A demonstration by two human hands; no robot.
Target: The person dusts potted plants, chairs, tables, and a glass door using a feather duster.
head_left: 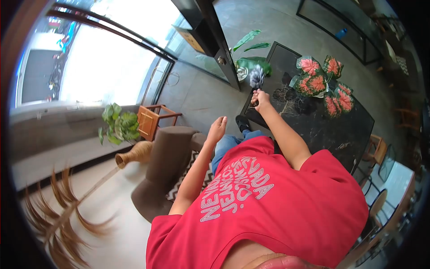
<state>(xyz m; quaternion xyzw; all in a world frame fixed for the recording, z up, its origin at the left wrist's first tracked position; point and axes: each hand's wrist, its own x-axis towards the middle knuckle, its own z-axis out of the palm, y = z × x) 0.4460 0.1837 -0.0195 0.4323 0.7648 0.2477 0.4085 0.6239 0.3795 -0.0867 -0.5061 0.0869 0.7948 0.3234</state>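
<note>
My right hand [261,99] is closed around the dark handle of a duster [257,77]. The duster's fluffy grey-blue head points away from me, over the near left edge of a black marble-patterned table [309,127]. My left hand [217,129] is raised in front of my body, holding nothing, with its fingers stretched out. Below and to its left is a brown armchair [165,148] with a zigzag-patterned cushion [181,179]. A plant with pink and green leaves [316,83] stands on the table, beyond my right forearm.
A green plant [120,124] and a wooden stool [152,121] are by the window side. A wicker vase [136,154] with dried fronds [67,215] lies toward the lower left. Another leafy plant [246,65] stands by the dark door frame [219,45]. Chairs [376,204] are at right.
</note>
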